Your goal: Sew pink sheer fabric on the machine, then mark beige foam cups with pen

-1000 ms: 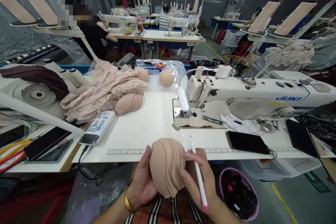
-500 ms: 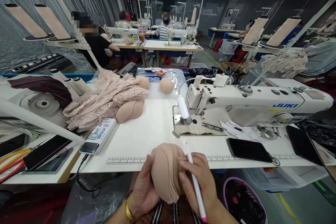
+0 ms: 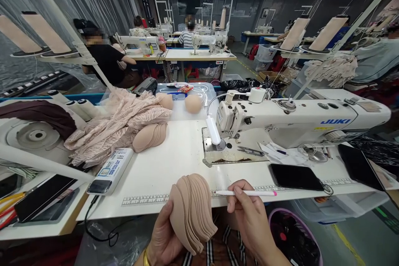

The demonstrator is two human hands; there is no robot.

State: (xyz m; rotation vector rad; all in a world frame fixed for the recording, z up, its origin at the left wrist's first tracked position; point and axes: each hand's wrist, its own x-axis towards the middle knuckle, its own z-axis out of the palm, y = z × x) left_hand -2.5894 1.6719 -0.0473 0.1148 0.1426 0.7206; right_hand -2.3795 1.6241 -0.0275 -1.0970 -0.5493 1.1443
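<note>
A stack of beige bra cups [image 3: 190, 212] is gripped by my left hand [image 3: 163, 232], thumb on the near-left side and fingers beneath. The layered edges fan out to the right above my lap, at the table's front edge. To the right, my right hand [image 3: 249, 210] pinches a white marking pen [image 3: 258, 193] with a pink end. The pen lies nearly level, its tip pointing left toward the cups but apart from them. Another small stack of beige cups [image 3: 150, 137] rests on the table beside a heap of pale pink lace [image 3: 121, 118].
A JUKI sewing machine [image 3: 299, 118] stands on the right, with thread snips [image 3: 251, 151] on its bed. A black phone [image 3: 296, 176] lies near the front edge. At left is a white power bank [image 3: 110, 172] with a cable. A purple basket [image 3: 271, 216] stands below.
My right hand has drawn away from the cups to the right, and the pen has swung from steep to nearly level. The stack has turned, showing more of its layered edges.
</note>
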